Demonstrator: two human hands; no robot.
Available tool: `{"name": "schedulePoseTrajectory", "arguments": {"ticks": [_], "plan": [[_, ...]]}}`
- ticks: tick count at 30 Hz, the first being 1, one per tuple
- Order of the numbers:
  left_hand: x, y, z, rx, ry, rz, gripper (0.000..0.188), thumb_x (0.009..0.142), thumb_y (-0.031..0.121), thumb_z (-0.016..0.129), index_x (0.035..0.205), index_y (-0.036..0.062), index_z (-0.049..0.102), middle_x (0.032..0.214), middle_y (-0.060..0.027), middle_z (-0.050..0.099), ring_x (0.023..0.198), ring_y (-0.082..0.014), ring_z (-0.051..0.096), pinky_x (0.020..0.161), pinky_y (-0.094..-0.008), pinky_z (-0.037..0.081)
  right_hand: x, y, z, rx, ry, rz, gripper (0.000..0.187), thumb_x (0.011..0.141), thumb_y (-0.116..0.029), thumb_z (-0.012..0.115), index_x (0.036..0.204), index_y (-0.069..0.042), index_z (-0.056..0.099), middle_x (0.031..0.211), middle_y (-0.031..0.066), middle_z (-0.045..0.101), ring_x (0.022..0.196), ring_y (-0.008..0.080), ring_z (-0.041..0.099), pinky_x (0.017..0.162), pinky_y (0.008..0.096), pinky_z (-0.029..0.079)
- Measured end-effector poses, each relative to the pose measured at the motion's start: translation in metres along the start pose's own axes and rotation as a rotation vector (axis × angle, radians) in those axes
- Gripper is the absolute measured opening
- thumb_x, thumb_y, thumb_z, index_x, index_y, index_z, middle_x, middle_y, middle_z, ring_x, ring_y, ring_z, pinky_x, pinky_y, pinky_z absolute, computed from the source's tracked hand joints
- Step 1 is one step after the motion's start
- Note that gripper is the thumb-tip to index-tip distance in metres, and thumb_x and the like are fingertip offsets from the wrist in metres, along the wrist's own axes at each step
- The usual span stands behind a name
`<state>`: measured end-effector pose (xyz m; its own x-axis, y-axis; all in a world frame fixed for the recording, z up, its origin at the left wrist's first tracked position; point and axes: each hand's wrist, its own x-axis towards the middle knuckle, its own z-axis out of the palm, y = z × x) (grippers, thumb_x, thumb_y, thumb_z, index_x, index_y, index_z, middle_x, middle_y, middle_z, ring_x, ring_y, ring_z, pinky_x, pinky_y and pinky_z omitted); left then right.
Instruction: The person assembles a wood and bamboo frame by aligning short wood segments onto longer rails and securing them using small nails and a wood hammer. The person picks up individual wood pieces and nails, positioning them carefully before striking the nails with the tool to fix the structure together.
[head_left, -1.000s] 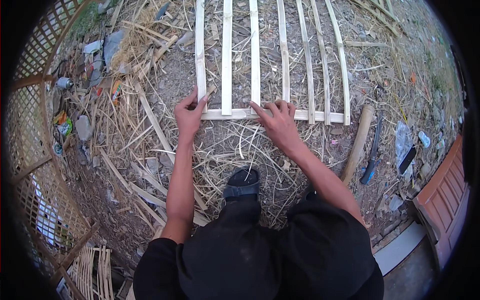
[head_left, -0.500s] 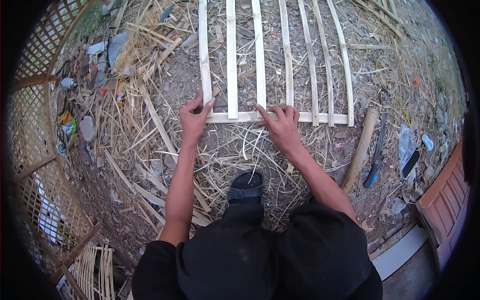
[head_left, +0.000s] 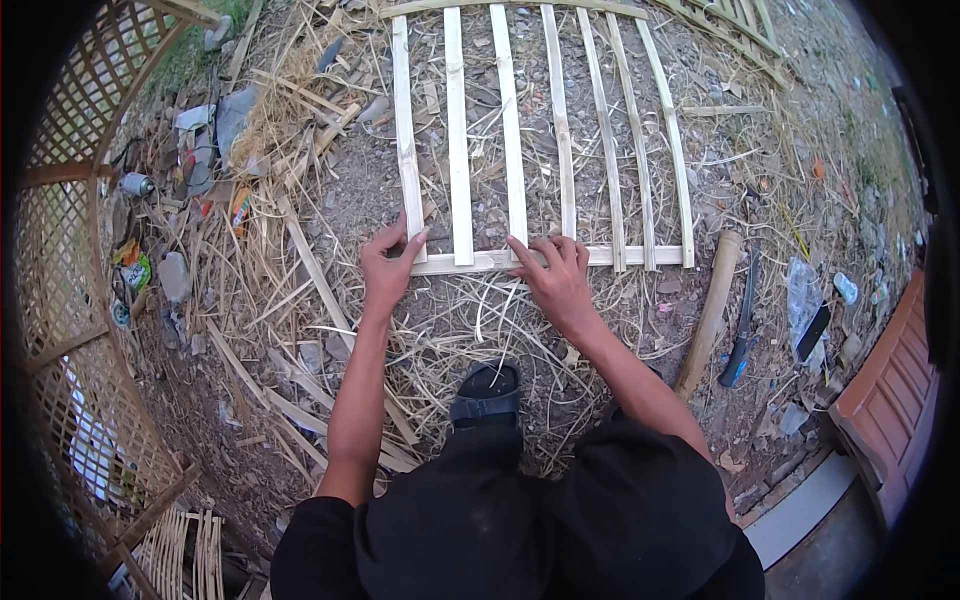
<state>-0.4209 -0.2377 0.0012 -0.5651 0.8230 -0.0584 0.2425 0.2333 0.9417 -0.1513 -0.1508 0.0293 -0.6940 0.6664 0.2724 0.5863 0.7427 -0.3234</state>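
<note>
Several pale bamboo slats (head_left: 457, 140) lie side by side, running away from me. Their near ends rest on a bamboo crosspiece (head_left: 484, 262), and another crosspiece (head_left: 515, 4) runs along their far ends. At the near left corner, my left hand (head_left: 388, 272) pinches the end of the leftmost slat (head_left: 405, 150) between thumb and fingers. My right hand (head_left: 556, 285) grips the near crosspiece around the third and fourth slats. Its index finger presses at the end of the third slat (head_left: 510, 150); its thumb is mostly hidden.
A bamboo pole (head_left: 710, 315) and a long knife with a blue-black handle (head_left: 737, 360) lie at right. Bamboo shavings (head_left: 450, 330) litter the ground. A lattice panel (head_left: 70, 250) stands at left, a brown panel (head_left: 885, 390) at right. More slats (head_left: 740, 45) lie far right.
The view has tilted forward, bringing the far crosspiece into sight and the slats lower in the picture. Both hands stay at about the same places on the near crosspiece.
</note>
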Motion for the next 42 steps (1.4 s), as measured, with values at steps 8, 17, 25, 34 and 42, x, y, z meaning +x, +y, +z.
{"name": "schedulePoseTrajectory", "arguments": {"ticks": [8,17,25,34,42], "plan": [[0.003,-0.001,-0.01,-0.068,-0.075,-0.134,0.056,0.087,0.009,0.082,0.139,0.0027,0.062,0.08,0.0085,0.054,0.071,-0.0015,0.046,0.064,-0.0187,0.038,0.001,0.0,-0.003,0.007,-0.047,0.03,0.054,0.089,-0.029,0.075,0.141,-0.024,0.063,0.11,0.0034,0.062,0.11,0.0266,0.055,0.1,0.0458,0.034],[0.007,0.001,-0.03,0.087,-0.089,-0.136,0.06,0.084,0.013,0.085,0.14,0.0082,0.063,0.079,0.005,0.057,0.069,-0.005,0.049,0.065,-0.0224,0.043,0.002,-0.001,-0.004,-0.036,-0.046,0.044,0.053,0.086,-0.029,0.077,0.138,-0.026,0.065,0.111,0.0012,0.064,0.112,0.0245,0.056,0.099,0.0445,0.033],[0.016,0.017,-0.041,0.123,-0.192,-0.205,0.055,0.083,0.014,0.085,0.135,0.0031,0.067,0.07,0.0035,0.059,0.066,-0.0053,0.05,0.064,-0.0231,0.043,0.003,-0.001,-0.005,-0.056,-0.049,0.039,0.056,0.085,-0.03,0.078,0.139,-0.026,0.065,0.11,0.0018,0.065,0.11,0.0232,0.056,0.099,0.0421,0.032],[0.027,0.031,-0.053,0.213,-0.299,-0.244,0.028,0.086,0.023,0.083,0.09,-0.0005,0.07,0.07,-0.0007,0.065,0.062,-0.0078,0.053,0.059,-0.0263,0.042,0.003,0.001,-0.005,-0.045,-0.025,0.035,0.051,0.088,-0.031,0.076,0.138,-0.026,0.065,0.111,0.0007,0.063,0.111,0.024,0.056,0.1,0.0451,0.033],[0.034,0.05,-0.051,0.284,-0.51,-0.326,0.031,0.095,0.03,0.074,0.101,0.0031,0.06,0.064,-0.0059,0.063,0.056,-0.0091,0.048,0.056,-0.0309,0.038,0.007,0.005,-0.028,-0.064,-0.06,0.074,0.053,0.086,-0.026,0.077,0.137,-0.024,0.065,0.114,0.002,0.064,0.113,0.0224,0.056,0.102,0.044,0.032]]}}
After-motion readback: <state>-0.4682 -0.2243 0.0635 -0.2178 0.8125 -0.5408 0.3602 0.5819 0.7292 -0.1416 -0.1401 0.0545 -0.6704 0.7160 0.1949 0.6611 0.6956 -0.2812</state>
